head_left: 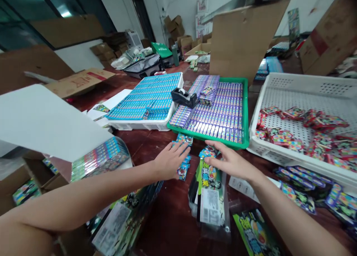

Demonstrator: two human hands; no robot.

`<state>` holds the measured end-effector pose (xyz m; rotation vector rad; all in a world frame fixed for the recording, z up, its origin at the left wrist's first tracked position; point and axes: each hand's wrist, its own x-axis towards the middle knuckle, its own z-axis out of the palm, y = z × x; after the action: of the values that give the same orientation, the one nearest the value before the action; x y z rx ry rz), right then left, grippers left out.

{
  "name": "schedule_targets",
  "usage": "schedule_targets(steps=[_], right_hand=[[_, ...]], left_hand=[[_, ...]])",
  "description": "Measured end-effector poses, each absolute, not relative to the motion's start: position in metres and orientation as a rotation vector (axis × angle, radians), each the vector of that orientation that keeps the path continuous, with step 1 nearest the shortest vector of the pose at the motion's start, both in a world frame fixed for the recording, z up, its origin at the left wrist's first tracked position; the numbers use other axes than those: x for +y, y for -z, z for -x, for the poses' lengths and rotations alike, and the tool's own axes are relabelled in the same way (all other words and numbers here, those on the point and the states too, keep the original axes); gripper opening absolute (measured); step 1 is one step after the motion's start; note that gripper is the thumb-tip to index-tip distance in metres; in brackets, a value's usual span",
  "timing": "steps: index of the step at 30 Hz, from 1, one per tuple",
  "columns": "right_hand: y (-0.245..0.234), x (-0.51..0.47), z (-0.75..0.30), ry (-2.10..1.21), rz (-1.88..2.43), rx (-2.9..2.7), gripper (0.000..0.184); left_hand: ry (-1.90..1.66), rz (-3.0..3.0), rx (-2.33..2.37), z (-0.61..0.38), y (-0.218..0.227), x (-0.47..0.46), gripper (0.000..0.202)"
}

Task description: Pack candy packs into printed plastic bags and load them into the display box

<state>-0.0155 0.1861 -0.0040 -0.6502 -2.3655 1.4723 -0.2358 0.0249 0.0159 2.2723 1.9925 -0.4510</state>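
My left hand [170, 160] lies with fingers stretched over a small pile of blue candy packs [184, 157] on the dark red table, touching them. My right hand [228, 160] reaches in from the right, fingers spread, resting on a few blue packs [208, 152] at the top of a clear plastic bag with a green printed card [209, 194]. Just beyond both hands stands a green tray [245, 111] filled with rows of purple packs. A black tape dispenser [184, 97] sits on its left corner.
A white tray of blue packs [147, 98] stands left of the green one. A white perforated crate [301, 99] with red packs is at the right. Packed bags [301, 191] lie lower right; a cardboard box with wrapped packs [100, 157] at left. Cartons stand behind.
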Motion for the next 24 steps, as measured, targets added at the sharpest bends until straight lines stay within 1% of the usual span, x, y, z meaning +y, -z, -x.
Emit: schedule_targets(steps=[2,3,4,6,7,9,11,13,14,15,16,18,19,22,24], right_hand=[[-0.001,0.189,0.018,-1.499,0.627,-2.304,0.066],[-0.005,0.19,0.017,-1.479,0.603,-2.303,0.064],[-0.009,0.191,0.013,-1.431,0.566,-2.337,0.063],[-0.018,0.191,0.0,-1.265,0.474,-2.49,0.061],[-0.021,0.19,-0.007,-1.162,0.438,-2.592,0.061],[-0.023,0.186,-0.019,-0.935,0.452,-2.794,0.062],[-0.022,0.181,-0.02,-0.695,0.567,-2.942,0.066],[-0.022,0.176,-0.008,-0.526,0.63,-2.995,0.074],[-0.022,0.174,0.004,-0.515,0.607,-3.001,0.076],[-0.023,0.172,0.019,-0.55,0.562,-3.0,0.074],[-0.024,0.17,0.037,-0.609,0.521,-2.997,0.068],[-0.024,0.164,0.078,-0.734,0.504,-2.999,0.055],[-0.022,0.161,0.1,-0.759,0.546,-3.002,0.054],[-0.01,0.148,0.153,-0.749,0.744,-3.012,0.06],[0.001,0.139,0.173,-0.717,0.851,-3.017,0.063]], left_hand=[[0.359,-2.302,1.955,0.237,-0.025,0.038,0.121],[0.286,-2.306,1.953,0.24,-0.033,0.046,0.115],[0.2,-2.289,1.98,0.244,-0.043,0.055,0.103],[0.048,-2.181,2.102,0.256,-0.066,0.068,0.071],[0.005,-2.095,2.183,0.262,-0.078,0.07,0.058],[0.016,-1.911,2.27,0.266,-0.094,0.06,0.043],[-0.05,-1.683,2.237,0.252,-0.098,0.03,0.031],[-0.324,-1.339,2.039,0.216,-0.092,-0.013,0.024],[-0.487,-1.038,1.864,0.194,-0.086,-0.034,0.025],[-0.649,-0.669,1.705,0.171,-0.077,-0.053,0.025],[-0.797,-0.339,1.561,0.149,-0.067,-0.069,0.029],[-1.104,0.14,1.446,0.118,-0.045,-0.087,0.033],[-1.245,0.31,1.429,0.109,-0.034,-0.088,0.029],[-1.621,0.58,1.4,0.106,-0.005,-0.074,0.011],[-1.802,0.641,1.375,0.113,0.009,-0.058,0.01]])
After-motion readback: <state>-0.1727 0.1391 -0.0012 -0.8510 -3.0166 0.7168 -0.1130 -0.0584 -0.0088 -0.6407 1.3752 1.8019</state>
